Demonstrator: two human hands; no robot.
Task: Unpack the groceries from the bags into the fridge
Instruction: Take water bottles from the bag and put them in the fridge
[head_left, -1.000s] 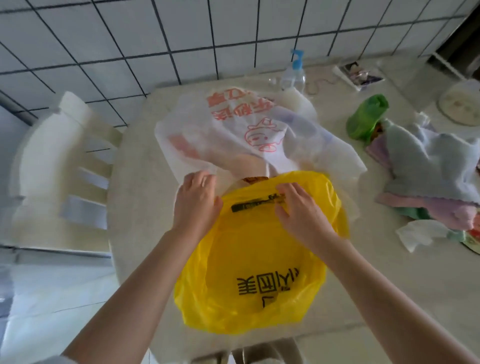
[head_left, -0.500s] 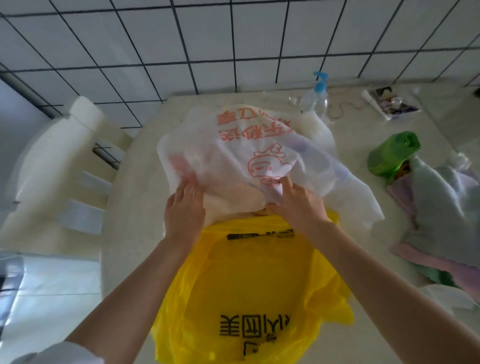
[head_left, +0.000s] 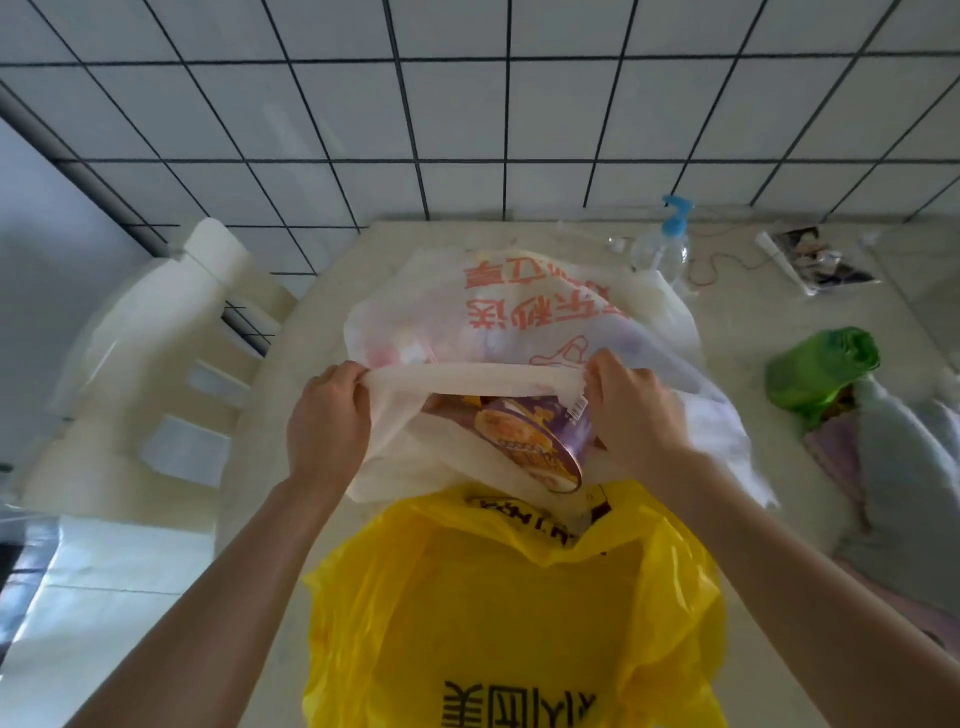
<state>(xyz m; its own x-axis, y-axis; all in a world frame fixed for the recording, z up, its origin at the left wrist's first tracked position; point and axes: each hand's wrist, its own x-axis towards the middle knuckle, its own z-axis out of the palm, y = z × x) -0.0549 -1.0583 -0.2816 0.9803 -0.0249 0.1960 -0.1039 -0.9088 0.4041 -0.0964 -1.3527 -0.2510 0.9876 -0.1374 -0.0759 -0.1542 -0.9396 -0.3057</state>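
A white bag with red print (head_left: 519, 306) lies on the beige table (head_left: 322, 322), its mouth facing me. My left hand (head_left: 324, 421) and my right hand (head_left: 631, 415) each grip the bag's rim and stretch it apart into a taut band. Inside the opening lies a purple instant-noodle bowl (head_left: 540, 441) on its side, with other items behind it partly hidden. A yellow bag with black print (head_left: 514, 613) sits on the table nearer to me, just below the white bag. No fridge is in view.
A white plastic chair (head_left: 171, 374) stands left of the table. At the back are a clear pump bottle with a blue top (head_left: 665, 244) and a small packet (head_left: 815, 257). A green bag (head_left: 821, 371) and folded cloths (head_left: 893, 467) lie to the right. A tiled wall is behind.
My hands left the yellow bag's top, moved to the white bag, took its rim and pulled it open, exposing the purple bowl. The view shifted forward over the table.
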